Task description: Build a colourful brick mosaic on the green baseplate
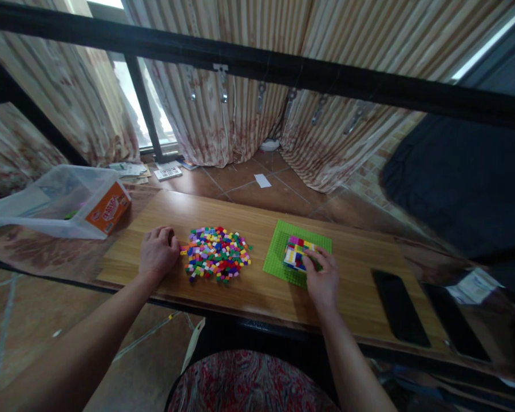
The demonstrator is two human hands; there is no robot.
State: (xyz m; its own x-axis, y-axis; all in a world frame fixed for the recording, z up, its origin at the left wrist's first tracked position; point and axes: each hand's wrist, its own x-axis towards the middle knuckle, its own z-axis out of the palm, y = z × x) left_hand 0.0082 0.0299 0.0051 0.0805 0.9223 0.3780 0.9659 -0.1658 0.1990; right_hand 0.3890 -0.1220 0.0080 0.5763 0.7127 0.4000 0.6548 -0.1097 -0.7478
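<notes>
A pile of small toy bricks (217, 254) in many colours is spread on the wooden board. Close by its left edge, my left hand (159, 250) rests on the board with its fingers curled in; whatever they may hold is hidden. Right of the pile lies a green studded baseplate (276, 257). On it stands a low block of joined toy bricks (295, 252), with white, yellow, pink, red and blue parts. My right hand (324, 277) reaches over the block's right side, thumb and fingertips drawn together at its top. Any piece between those fingertips is too small to make out.
A clear plastic bin (64, 200) with an orange label is at the far left. Two dark phone-like slabs (401, 306) (455, 320) lie at the right. A black metal rail (257, 54) crosses above, before striped curtains (236, 114). Papers (168, 173) lie beyond the board.
</notes>
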